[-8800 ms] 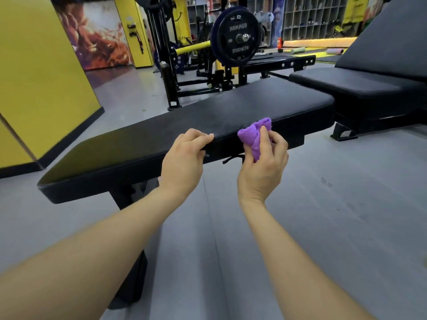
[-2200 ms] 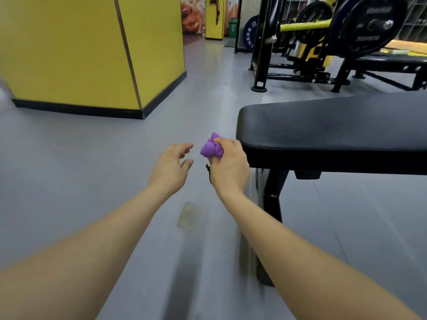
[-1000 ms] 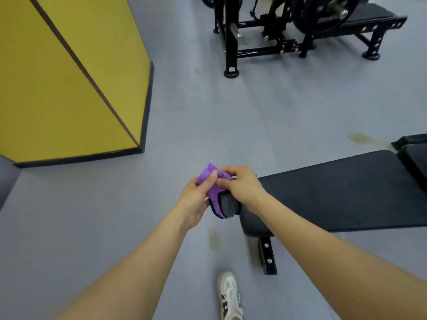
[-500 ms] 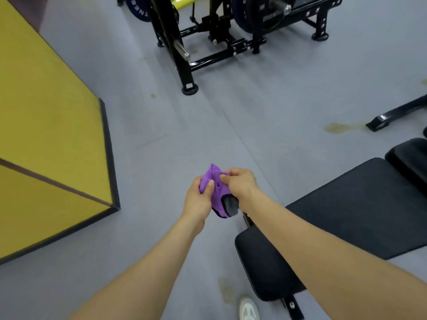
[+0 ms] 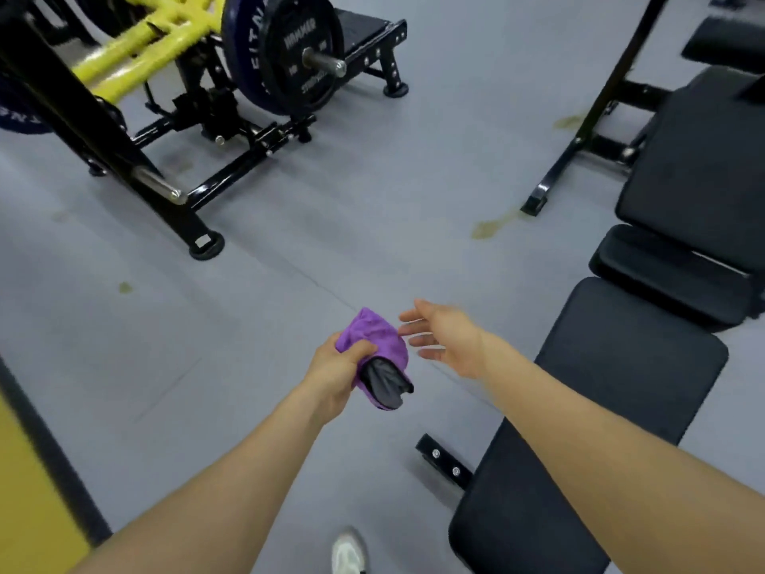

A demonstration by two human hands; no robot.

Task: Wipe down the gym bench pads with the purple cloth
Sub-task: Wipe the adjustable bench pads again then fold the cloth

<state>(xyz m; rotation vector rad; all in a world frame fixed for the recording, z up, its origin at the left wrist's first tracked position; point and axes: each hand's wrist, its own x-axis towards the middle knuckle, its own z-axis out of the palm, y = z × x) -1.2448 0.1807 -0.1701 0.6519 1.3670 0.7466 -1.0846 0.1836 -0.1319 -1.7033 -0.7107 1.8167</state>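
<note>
Left hand (image 5: 339, 374) fingers clenched round the cloth (image 5: 374, 345) at frame centre, over the floor and clear of the bench (image 5: 621, 387) at lower right; right hand (image 5: 449, 337) released, fingers spread just beside it. Best spread the cloth flat before pressing it on the pad, I'd say. No containers in view.

Open grey floor (image 5: 289, 316) is lying around and ahead of both hands, so the middle is giving free passage toward the far side. Flat bench pad (image 5: 612, 408) is blocking the near right, with the adjustable bench (image 5: 699, 167) and its black frame leg (image 5: 579, 130) closing off the far right. Plate-loaded machine (image 5: 207, 97) with its weight plate (image 5: 289, 47) is filling the far left, and a yellow wall edge (image 5: 29, 482) is hemming in the near left.
</note>
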